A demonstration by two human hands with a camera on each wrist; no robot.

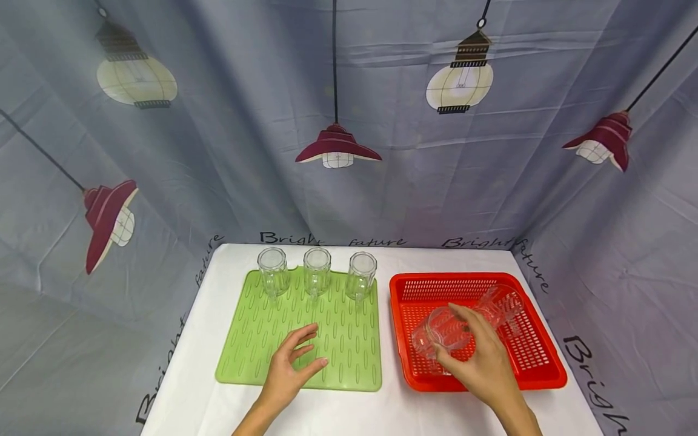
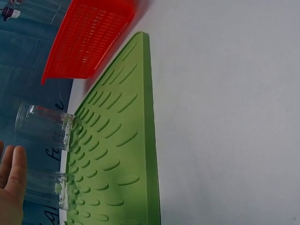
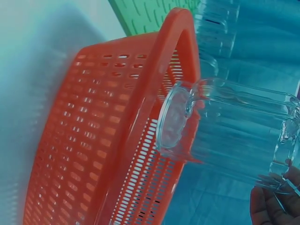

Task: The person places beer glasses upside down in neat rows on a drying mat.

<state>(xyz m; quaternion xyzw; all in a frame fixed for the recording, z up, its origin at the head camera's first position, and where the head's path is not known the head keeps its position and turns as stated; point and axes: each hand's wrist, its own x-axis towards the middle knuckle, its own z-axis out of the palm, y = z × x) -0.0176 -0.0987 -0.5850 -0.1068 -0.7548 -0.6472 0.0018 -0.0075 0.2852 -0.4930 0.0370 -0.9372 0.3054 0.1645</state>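
My right hand holds a clear glass mug over the red basket, thumb and fingers spread around its rim end. In the right wrist view that mug lies tilted, its thick base toward the basket wall. Another clear mug leans inside the basket at the right. My left hand hovers over the front of the green mat, fingers loosely bent and holding nothing. Three glass mugs stand upright in a row along the mat's back edge: left, middle and right.
The mat and basket lie side by side on a white-covered table. Behind and at both sides hangs a grey curtain printed with lamps and lettering. The basket's raised, slotted wall shows close up in the right wrist view.
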